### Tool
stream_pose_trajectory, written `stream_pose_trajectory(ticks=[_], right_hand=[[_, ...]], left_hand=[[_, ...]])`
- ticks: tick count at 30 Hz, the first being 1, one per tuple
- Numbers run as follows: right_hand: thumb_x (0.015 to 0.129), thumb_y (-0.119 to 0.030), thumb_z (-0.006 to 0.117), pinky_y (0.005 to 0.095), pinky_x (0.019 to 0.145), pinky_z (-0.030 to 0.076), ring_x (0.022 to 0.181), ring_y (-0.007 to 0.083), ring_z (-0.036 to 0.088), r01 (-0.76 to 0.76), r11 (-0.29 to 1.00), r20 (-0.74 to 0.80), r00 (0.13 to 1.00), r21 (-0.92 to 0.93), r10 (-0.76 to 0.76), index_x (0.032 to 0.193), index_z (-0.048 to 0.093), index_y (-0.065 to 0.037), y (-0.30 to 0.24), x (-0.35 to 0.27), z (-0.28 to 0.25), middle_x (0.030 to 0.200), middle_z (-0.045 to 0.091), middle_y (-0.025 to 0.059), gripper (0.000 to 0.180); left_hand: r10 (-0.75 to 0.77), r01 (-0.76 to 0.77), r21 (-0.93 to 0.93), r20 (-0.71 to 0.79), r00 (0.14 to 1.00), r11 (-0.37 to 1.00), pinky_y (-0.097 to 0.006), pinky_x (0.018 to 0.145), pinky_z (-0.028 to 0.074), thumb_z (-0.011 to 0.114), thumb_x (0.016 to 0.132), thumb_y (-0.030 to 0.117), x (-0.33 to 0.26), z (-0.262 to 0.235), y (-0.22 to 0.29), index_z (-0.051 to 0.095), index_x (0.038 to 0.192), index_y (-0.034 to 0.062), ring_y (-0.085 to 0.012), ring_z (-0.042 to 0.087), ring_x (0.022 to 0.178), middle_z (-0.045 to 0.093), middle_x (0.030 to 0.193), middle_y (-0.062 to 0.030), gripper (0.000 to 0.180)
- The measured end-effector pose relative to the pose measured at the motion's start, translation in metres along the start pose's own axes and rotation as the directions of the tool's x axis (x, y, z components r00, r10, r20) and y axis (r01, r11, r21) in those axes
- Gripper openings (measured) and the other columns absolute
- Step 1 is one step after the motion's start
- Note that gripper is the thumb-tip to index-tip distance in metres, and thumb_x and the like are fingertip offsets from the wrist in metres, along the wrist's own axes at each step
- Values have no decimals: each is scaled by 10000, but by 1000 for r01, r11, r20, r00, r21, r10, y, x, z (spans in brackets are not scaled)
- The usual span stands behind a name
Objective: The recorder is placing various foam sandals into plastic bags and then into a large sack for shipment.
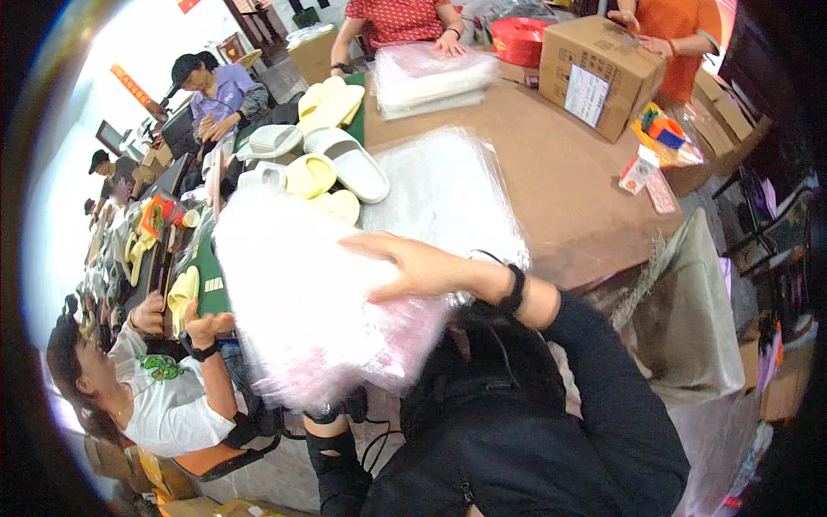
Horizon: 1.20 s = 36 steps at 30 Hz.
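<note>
A pale, shiny clear plastic bag or stack of bags (301,293), blurred and bright with glare, is up in front of me over the near-left table corner. My right hand (401,263) lies on it from above with fingers spread. Out of sight beneath the plastic is my left hand; only my left forearm (332,444) comes up below it. Just beyond, a flat pile of clear plastic bags (457,189) rests on the brown tabletop. Grey slippers (349,164) and yellow slippers (310,177) are heaped left of that pile.
Across the brown table (551,181), a person in red rests a hand on more plastic bags (431,77). Another person in orange holds a cardboard box (599,73). Left, a seated person handles a yellow slipper (183,297). A small white box (638,170) sits near the right edge.
</note>
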State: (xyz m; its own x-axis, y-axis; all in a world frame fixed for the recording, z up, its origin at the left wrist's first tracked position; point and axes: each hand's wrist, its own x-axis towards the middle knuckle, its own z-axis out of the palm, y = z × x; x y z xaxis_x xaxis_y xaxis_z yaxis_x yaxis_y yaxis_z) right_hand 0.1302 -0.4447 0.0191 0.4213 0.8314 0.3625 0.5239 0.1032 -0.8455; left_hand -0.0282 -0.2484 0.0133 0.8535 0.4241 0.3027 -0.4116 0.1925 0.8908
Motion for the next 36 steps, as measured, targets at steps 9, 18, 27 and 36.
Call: stream_pose_trajectory(ticks=[9, 18, 27, 36], right_hand=[[797, -44, 617, 333, 1089, 289, 1301, 213, 383, -51, 486, -229, 836, 872, 499, 1443, 328, -75, 29, -103, -6, 1440, 387, 83, 709], [949, -516, 385, 387, 991, 428, 1187, 227, 499, 105, 362, -335, 666, 926, 666, 1395, 378, -49, 114, -132, -66, 1332, 499, 106, 646], [934, -233, 506, 385, 943, 479, 1159, 266, 531, -235, 381, -197, 557, 894, 806, 1381, 368, -25, 93, -136, -86, 1310, 497, 174, 511], [933, -154, 513, 387, 1008, 416, 1219, 237, 458, -124, 272, -170, 523, 954, 835, 1433, 255, -84, 91, -154, -8, 1363, 425, 119, 567]], left_hand=[[-303, -23, 643, 392, 869, 766, -321, 785, 486, 603, 821, 78, 91, 101, -65, 576, 1116, -12, -204, 603, 921, 638, 1018, -93, 309], [-733, 648, 345, 268, 625, 679, -342, 950, 457, 593, 895, 121, 132, 80, -119, 277, 1408, 5, -231, 509, 1164, 471, 1320, -151, 613], [-728, 784, -184, 293, 620, 593, -400, 1028, 397, 482, 981, 287, 114, 28, -140, 216, 1455, 43, -276, 434, 1259, 419, 1394, -147, 596], [-389, 150, 473, 460, 798, 868, -343, 1008, 400, 752, 765, 241, 134, 52, -142, 230, 1430, -22, -292, 446, 1253, 417, 1385, -192, 886]])
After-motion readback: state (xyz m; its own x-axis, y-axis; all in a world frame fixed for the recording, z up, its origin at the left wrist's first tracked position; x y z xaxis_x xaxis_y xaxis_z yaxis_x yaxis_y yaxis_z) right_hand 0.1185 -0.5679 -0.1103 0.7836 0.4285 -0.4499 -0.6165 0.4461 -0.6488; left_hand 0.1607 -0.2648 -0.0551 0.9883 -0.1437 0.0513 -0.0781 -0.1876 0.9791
